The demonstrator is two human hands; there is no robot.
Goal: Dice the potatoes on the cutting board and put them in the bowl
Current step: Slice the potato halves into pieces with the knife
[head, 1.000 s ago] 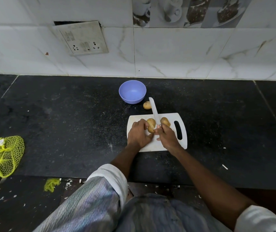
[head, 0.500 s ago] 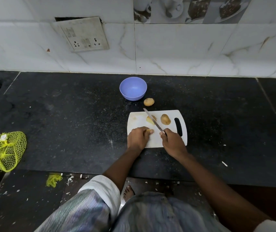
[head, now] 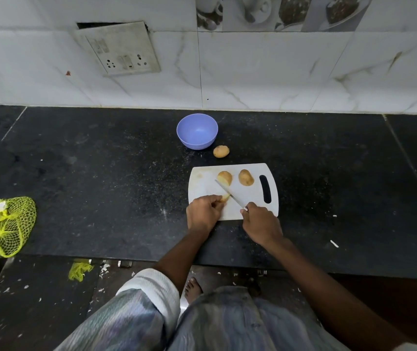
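Head view: left hand (head: 203, 214) pinches potato piece (head: 225, 197) on board (head: 202, 183); right hand (head: 261, 224) grips knife (head: 227, 193), blade against the piece.

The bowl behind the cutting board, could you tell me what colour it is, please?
The bowl is light purple-blue, plain, seen in the head view.

You had a yellow net bag (head: 2, 225) at the counter's (head: 101, 186) left edge, a socket plate (head: 118, 48) on the tiled wall (head: 278, 72), and a yellow scrap (head: 79, 271) on the floor (head: 25, 312).
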